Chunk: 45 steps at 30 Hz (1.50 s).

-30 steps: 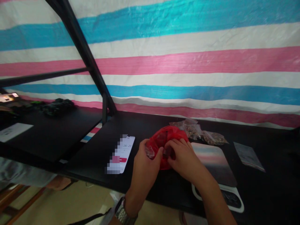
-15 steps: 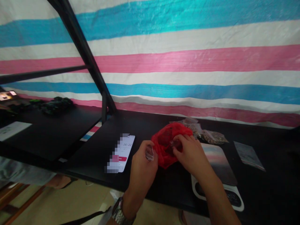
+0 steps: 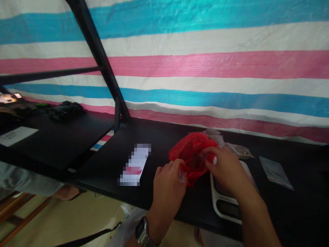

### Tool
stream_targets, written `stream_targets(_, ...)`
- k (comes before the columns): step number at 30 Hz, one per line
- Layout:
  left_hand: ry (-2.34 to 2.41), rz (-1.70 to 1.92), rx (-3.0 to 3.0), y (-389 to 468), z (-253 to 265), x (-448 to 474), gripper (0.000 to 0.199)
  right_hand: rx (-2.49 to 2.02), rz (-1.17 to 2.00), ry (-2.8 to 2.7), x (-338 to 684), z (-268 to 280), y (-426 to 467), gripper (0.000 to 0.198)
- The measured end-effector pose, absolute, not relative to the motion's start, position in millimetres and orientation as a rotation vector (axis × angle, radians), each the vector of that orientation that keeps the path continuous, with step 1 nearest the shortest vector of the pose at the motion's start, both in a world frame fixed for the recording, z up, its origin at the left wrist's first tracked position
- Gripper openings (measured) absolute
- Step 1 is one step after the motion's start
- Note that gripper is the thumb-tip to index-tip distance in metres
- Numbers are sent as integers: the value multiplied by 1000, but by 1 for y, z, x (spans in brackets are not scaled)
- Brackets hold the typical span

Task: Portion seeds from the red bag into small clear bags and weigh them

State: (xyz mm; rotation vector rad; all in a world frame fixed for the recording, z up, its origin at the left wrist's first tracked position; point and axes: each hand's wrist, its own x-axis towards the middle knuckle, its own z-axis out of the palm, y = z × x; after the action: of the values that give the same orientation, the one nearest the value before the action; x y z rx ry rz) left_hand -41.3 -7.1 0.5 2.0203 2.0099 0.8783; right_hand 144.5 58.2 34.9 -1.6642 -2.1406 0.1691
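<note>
A crumpled red plastic bag (image 3: 191, 144) sits on the black table with its mouth open toward me. My left hand (image 3: 169, 183), a metal watch on its wrist, is at the bag's near left edge, fingers curled over a crumpled clear plastic bag (image 3: 182, 175). At the red bag's right side, my right hand (image 3: 227, 168) pinches a piece of clear plastic (image 3: 202, 156) over the opening; what lies deeper inside is hard to make out. Beneath my right forearm lies a white kitchen scale (image 3: 218, 206), partly covered.
Behind the red bag are small clear bags with brownish contents (image 3: 240, 151). A flat zip bag (image 3: 276, 173) lies at the right, a phone (image 3: 136, 164) at the left. A black frame post (image 3: 102, 65) rises before striped sheeting. Another person's arm (image 3: 65, 192) shows lower left.
Both hands and the red bag have shifted slightly right. My right hand has drawn back toward the bag's right rim and now covers more of the scale.
</note>
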Motion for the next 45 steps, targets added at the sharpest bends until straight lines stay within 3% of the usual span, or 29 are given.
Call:
stream_targets(8,1979,1210,1879,-16,8,-39,20,-1707,247,-2254,127,32,56,28)
stream_targets(16,1999,947,1787,-11,-3,-44,26,-1463,580,-2289,115,31,51,22)
stream_targets(21,1978,997,1592,-6,7,-52,23,-1413,794,-2223,108,36,47,19)
stream_targets(27,1955,1245,1433,-7,12,-53,36,-1352,942,-1983,113,42,47,19)
stream_targets(36,1776,1311,1386,-5,11,-48,13,-1151,776,-1868,105,74,31,24)
stream_targets(45,1762,1336,1258,-4,17,-48,27,-1066,398,-2164,90,73,19,38)
